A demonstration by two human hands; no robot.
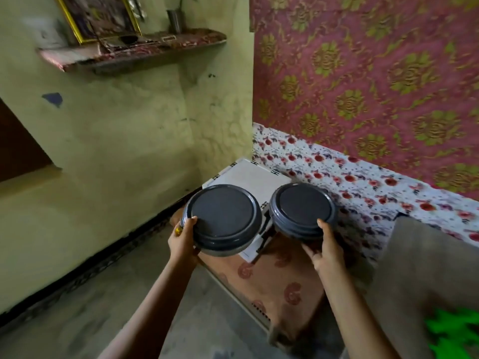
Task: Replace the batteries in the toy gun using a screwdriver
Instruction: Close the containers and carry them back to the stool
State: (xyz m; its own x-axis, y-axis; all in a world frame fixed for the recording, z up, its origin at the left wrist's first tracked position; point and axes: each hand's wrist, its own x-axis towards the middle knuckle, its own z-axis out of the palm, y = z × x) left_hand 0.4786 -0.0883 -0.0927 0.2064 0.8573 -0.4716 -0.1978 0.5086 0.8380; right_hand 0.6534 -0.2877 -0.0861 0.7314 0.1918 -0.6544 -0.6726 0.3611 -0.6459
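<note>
Centrally, left dark grey round lidded container (223, 216) clamped by left hand (182, 242) fingers, right dark grey round lidded container (303, 208) by right hand (324, 251) fingers; toy gun's place cannot be told.

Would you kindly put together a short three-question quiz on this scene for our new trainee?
1. True or false: the left hand grips the left container and the right hand grips the right container.
2. Multiple choice: what stands on the wall shelf beside the framed picture? A) a steel tumbler B) a toy gun C) a green bottle.
3. Fill in: both containers are ___ (open/closed).

Key: 1 true; 2 A; 3 closed.
</note>
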